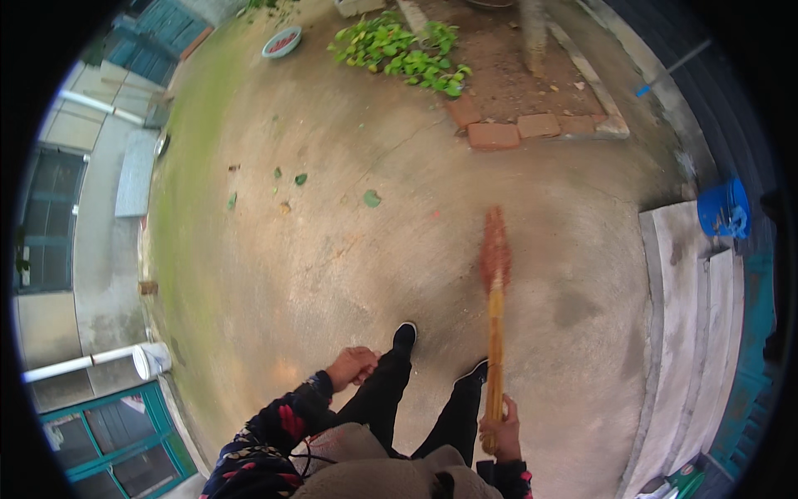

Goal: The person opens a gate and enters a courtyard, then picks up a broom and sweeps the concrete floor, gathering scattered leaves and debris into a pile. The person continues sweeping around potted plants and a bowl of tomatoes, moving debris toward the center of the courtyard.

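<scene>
My right hand (502, 430) grips a short straw broom (495, 324) near the end of its bound yellow handle. Its reddish-brown bristles point away from me and look blurred; whether they touch the concrete ground (399, 262) I cannot tell. Held in front of my left thigh, my left hand (354, 367) has its fingers curled in, with nothing visible in them. Several green leaves (372, 198) lie scattered ahead of me on the left. Dark shoes (405, 335) show below my black trousers.
Red bricks (494, 135) edge a soil bed with leafy plants (399, 50) and a trunk (534, 37). A pale basin (282, 42) with red contents stands farther off. Concrete steps (673, 312) rise on the right, near a blue bucket (723, 209). A white bucket (151, 360) is on the left.
</scene>
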The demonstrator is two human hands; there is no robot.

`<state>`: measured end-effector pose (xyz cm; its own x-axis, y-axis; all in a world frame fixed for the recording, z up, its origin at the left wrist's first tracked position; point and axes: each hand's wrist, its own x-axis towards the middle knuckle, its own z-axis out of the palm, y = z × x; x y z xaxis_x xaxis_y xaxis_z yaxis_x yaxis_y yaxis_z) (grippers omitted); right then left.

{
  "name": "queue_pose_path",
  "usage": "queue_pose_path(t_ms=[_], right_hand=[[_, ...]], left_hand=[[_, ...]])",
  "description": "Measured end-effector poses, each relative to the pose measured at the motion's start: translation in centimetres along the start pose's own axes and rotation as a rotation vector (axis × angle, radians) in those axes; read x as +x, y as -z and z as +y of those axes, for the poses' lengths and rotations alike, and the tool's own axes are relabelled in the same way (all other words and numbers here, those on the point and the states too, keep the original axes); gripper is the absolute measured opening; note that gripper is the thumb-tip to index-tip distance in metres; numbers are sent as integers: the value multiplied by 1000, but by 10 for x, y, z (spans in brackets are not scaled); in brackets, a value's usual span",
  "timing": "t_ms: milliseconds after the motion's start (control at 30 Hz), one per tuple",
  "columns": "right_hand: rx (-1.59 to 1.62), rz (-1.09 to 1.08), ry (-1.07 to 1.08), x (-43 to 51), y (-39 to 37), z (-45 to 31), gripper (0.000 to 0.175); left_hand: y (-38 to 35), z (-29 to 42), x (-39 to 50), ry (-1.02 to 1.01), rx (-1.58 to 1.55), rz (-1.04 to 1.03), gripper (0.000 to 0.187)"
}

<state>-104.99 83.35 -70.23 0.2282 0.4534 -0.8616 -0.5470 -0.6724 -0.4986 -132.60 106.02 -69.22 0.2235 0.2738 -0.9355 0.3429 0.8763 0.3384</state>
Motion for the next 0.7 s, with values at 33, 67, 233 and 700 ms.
queue_pose_path(t_ms=[33,67,233,700], right_hand=[[8,37,-7,3,-6,-6,69],[28,65,2,11,-12,-15,68],[233,107,-43,65,-38,-47,69],[-76,-379,-135,74,-192,-100,64]], left_hand=[[19,0,-9,-26,-20,-6,13],[39,1,-18,-42,-18,52,11],[126,-12,-67,-183,-66,240,11],[103,-72,-121,-53,-459,395,7]])
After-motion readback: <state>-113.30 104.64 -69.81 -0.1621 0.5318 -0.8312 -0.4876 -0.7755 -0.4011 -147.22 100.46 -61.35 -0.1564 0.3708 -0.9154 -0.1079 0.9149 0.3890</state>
